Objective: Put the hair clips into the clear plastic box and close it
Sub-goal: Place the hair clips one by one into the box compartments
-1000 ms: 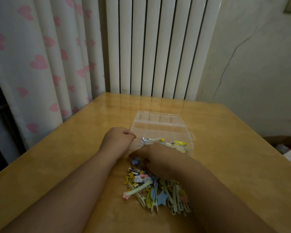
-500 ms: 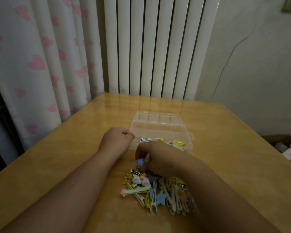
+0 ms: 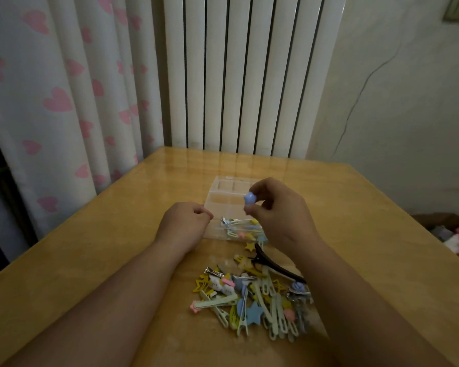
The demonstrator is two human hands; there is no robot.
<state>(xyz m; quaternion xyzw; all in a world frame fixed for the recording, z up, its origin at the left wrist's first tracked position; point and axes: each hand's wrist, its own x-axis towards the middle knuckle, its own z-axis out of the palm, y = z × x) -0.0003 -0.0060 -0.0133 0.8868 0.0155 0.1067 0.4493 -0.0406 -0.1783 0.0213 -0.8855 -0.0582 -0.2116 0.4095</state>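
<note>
Hair clips [image 3: 252, 300] mostly heaped on table [image 3: 90, 260], a few already in open clear plastic box [image 3: 223, 197], right hand [image 3: 278, 213] pinching blue clip [image 3: 249, 200] above it, left hand [image 3: 186, 223] curled at box's left edge, grip unclear; most loading and closing left.

clear plastic box [image 3: 223, 205] is sitting open mid-bench [image 3: 90, 260], lid lying flat behind the base. A few clips [image 3: 243, 229] are lying in the base's near part. Pile of hair clips [image 3: 249, 295] is lying in front of the box. left hand [image 3: 183, 223] is sitting at the box's left edge. right hand [image 3: 278, 213] is hovering over the box, fingers [image 3: 265, 188] pinching a small clip [image 3: 249, 200]. radiator [image 3: 249, 75] is standing behind the bench, curtain [image 3: 64, 88] hanging to its left.
</note>
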